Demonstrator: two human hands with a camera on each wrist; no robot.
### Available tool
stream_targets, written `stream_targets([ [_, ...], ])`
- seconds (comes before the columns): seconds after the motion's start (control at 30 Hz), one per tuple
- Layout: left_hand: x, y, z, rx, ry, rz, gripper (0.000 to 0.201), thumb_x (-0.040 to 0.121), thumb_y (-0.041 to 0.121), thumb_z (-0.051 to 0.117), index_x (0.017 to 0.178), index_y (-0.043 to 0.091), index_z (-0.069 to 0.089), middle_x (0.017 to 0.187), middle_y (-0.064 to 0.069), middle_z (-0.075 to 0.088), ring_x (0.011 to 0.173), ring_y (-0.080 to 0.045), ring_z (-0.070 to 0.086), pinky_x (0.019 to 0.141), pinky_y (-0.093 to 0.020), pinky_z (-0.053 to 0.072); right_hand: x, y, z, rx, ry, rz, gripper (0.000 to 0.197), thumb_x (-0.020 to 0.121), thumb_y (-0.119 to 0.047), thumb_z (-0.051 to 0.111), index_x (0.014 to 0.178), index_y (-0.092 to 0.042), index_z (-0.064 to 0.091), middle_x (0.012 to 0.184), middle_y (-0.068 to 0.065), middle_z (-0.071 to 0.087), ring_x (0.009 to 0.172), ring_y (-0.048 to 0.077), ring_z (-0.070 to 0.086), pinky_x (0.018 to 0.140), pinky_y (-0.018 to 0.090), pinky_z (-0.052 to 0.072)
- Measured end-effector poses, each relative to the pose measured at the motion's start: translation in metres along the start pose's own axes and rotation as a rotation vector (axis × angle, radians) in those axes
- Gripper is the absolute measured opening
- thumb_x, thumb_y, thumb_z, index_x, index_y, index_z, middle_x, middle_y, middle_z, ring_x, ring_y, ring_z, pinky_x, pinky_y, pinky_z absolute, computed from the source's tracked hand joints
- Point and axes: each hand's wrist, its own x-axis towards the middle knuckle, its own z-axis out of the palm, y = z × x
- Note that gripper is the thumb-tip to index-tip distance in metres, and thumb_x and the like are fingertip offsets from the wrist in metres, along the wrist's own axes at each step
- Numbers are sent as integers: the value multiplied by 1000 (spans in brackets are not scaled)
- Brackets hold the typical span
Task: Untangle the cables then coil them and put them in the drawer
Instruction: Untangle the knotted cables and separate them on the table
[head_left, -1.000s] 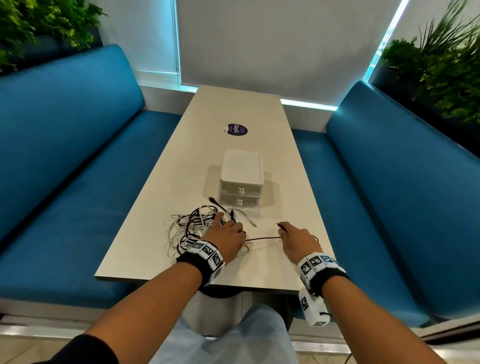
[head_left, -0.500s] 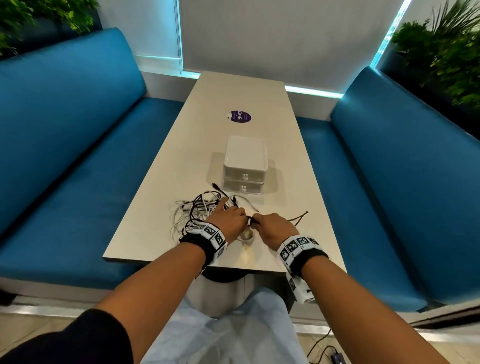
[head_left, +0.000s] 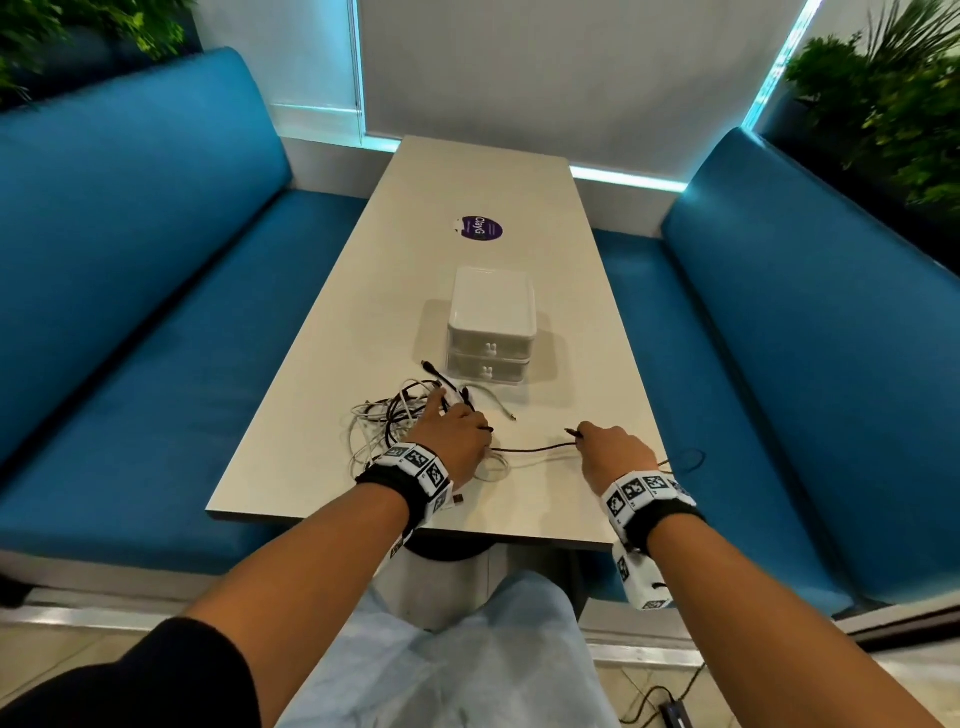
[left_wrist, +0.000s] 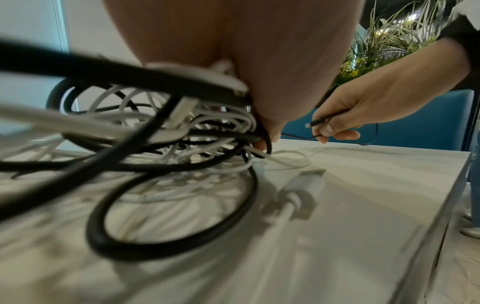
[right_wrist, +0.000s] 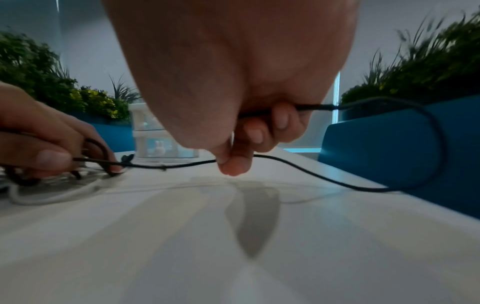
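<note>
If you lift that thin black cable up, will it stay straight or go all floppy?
Probably floppy: the thin black cable already sags and loops between the right hand and the tangle. It looks light, so one pinch likely lifts it. It may snag, since the left hand grips the pile.

The left hand (head_left: 453, 434) covered much of the cable tangle (head_left: 395, 421), so which strands it gripped could not be told; the thin black cable (head_left: 535, 448) vanished beneath the right hand (head_left: 615, 454).

One table (head_left: 457, 182), two blue benches (head_left: 130, 270), one two-drawer box (head_left: 491, 317), one cable tangle (head_left: 395, 415), two hands (head_left: 452, 436).
</note>
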Motion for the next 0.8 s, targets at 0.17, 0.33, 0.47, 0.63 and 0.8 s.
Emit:
stream_targets([
  [0.17, 0, 4, -3, -7, 2, -15, 31, 99, 29, 41, 121, 27, 63, 131, 8, 55, 130, -21, 41, 113, -62, 7, -2, -38, 3, 246, 23, -145, 29, 103, -28, 31, 125, -15, 44, 93, 15, 66, 82, 35, 63, 69, 41, 52],
  [0.33, -3, 6, -7, 2, 0, -24, 37, 96, 22, 39, 126, 23, 60, 132, 5, 53, 130, -22, 40, 114, -61, 5, -9, -75, 11, 349, -78, -342, 20, 102, -27, 39, 109, -12, 50, 97, 16, 66, 88, 37, 62, 74, 46, 51],
  [0.47, -3, 2, -3, -40, 13, -18, 33, 99, 26, 39, 123, 24, 61, 133, 7, 56, 132, -20, 40, 115, -59, 2, -8, -74, 10, 256, -27, -274, 26, 102, -38, 37, 106, -17, 52, 93, 10, 63, 83, 34, 61, 70, 42, 52],
  [0.63, -2, -4, -3, -63, 12, -4, 32, 98, 37, 43, 117, 26, 66, 131, 12, 59, 131, -16, 41, 115, -56, 1, -2, -60, 4, 162, 9, -255, 26, 101, -43, 38, 105, -23, 55, 94, 8, 63, 84, 32, 62, 68, 38, 51],
  [0.8, -7, -9, -4, -78, 22, -29, 33, 98, 38, 42, 114, 26, 67, 128, 13, 60, 131, -16, 40, 114, -57, 2, 3, -25, -7, 179, -38, -165, 28, 100, -44, 39, 110, -27, 58, 99, 6, 64, 85, 28, 62, 75, 39, 54],
])
